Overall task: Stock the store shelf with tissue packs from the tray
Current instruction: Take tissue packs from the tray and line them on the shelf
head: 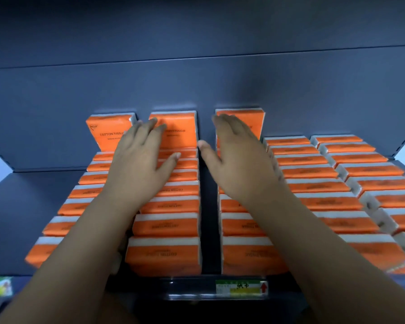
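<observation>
Head view shows both hands open and flat, fingers straight, holding nothing. At 9 o'clock the left hand [138, 164] is over the second row of packs [166, 224]; at 3 o'clock the right hand [241, 164] is over the third row. Five rows of packs lie on the shelf [209, 242], running toward 12 o'clock. At 6 o'clock a price label [241, 287] sits on the shelf edge.

a dark blue shelf [45, 197] carries five rows of orange tissue packs [166, 253] standing on its board.
</observation>
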A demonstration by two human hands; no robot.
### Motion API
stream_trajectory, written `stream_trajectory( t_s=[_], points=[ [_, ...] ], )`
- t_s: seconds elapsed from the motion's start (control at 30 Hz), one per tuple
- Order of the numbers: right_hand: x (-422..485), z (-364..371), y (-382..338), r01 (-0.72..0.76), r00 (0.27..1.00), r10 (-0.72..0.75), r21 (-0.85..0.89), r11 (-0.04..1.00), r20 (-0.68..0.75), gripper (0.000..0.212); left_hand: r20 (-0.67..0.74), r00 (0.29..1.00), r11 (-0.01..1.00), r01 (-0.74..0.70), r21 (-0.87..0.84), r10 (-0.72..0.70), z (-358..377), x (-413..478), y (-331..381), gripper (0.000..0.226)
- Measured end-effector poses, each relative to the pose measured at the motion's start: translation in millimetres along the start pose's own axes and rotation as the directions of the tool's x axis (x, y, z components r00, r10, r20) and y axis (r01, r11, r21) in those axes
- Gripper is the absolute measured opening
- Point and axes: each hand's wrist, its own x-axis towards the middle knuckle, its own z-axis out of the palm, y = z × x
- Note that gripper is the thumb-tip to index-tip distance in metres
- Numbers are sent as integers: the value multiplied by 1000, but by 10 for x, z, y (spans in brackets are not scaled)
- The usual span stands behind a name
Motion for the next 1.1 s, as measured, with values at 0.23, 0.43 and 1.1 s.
stream_trajectory(
  t_s=[0.23,0.43,1.1],
  points=[
    [-236,115,-487,20,1000,-20,81,997,-4,67,59,981,982,186,20,-187,-209,-447,-7,81],
    [-620,96,-1175,106,991,-116,131,986,70,72,-2,935,930,353,98,-355,-612,-1215,-183,83],
    [-2774,1543,-3524,403,603,-576,411,817,552,69,86,388,388,829,403,-918,-1186,-5116,-1032,78]
  ],
)
